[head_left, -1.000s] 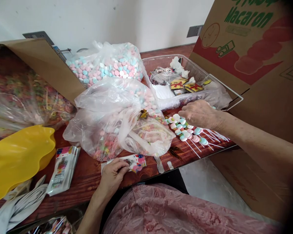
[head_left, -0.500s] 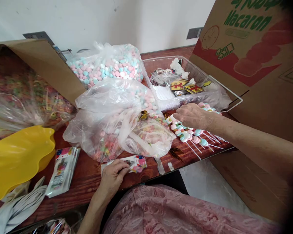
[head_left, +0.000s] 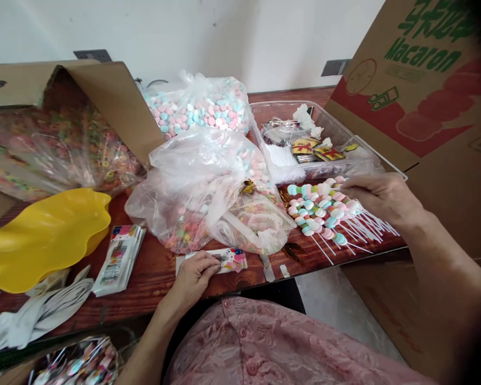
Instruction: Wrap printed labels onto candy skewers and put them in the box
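My right hand [head_left: 379, 195] pinches one candy skewer [head_left: 315, 189], a white stick strung with pastel rounds, lifted just above a pile of like skewers [head_left: 324, 216] on the red-brown table [head_left: 152, 275]. My left hand [head_left: 194, 275] rests at the table's near edge, fingers closed on a small printed packet [head_left: 228, 259]. In front of it lie crumpled clear plastic bags of candy [head_left: 208, 198].
A bag of pastel candies [head_left: 202, 107] stands at the back. A clear tray [head_left: 358, 144] of wrappers sits right of it. A yellow wavy bowl [head_left: 44, 235], a stack of printed packets [head_left: 120, 259], open cardboard boxes [head_left: 425, 80] and white cloth [head_left: 36, 315] surround the spot.
My right hand reached into the skewer pile, closed on one skewer and drew back to the right with it. My left hand stayed on the packet. The view shifted slightly.
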The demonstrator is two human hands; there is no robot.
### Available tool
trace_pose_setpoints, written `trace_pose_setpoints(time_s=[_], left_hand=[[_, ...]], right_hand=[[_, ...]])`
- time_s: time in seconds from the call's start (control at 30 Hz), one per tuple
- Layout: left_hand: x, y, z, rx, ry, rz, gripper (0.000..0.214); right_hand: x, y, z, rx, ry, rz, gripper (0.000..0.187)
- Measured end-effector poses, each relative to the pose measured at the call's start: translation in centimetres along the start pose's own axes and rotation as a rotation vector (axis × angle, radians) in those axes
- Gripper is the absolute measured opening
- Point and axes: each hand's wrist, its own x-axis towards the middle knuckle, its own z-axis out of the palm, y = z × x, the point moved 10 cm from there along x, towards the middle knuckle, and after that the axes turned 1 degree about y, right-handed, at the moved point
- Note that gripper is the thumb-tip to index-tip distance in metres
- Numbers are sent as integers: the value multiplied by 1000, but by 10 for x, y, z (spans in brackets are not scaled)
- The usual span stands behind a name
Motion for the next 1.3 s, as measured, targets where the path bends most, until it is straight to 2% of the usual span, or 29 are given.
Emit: trace_pose_setpoints(time_s=[0.07,0.17,0.23,0.33,0.5,0.63,0.87,0.97,1.17,1.23,1.3], left_hand=[[0,-4,-1,-37,26,-23,20],[0,-9,-3,-100,71,-62,17],[-1,-13,-5,-138,98,-96,13],[-2,-20,-8,-196,124,-150,10],[-3,-28,-10,-290,144,-191,8],[-4,-27,-9,-294,147,-179,7],[-5,-15,-7,-116,114,-80,8],[-6,-6,-5,-8,87,-18,10],[-9,-3,5,140,-20,21,15],[-10,-4,5,147,-29,26,16],[-10,-4,4,131,-28,26,15]], right_hand=[[-21,18,6,245,-12,149,19],[-58,26,28,471,-21,334,20],[-81,16,47,565,-48,397,21],[-109,-15,74,605,-127,414,22],[-131,-76,99,583,-271,228,9],[-135,-107,108,521,-312,20,7],[-138,-137,96,352,-197,-315,18],[-140,-135,89,344,-166,-323,22],[-148,-87,80,437,-70,57,11],[-154,-78,80,476,-58,111,9],[-158,-77,86,493,-93,105,8]])
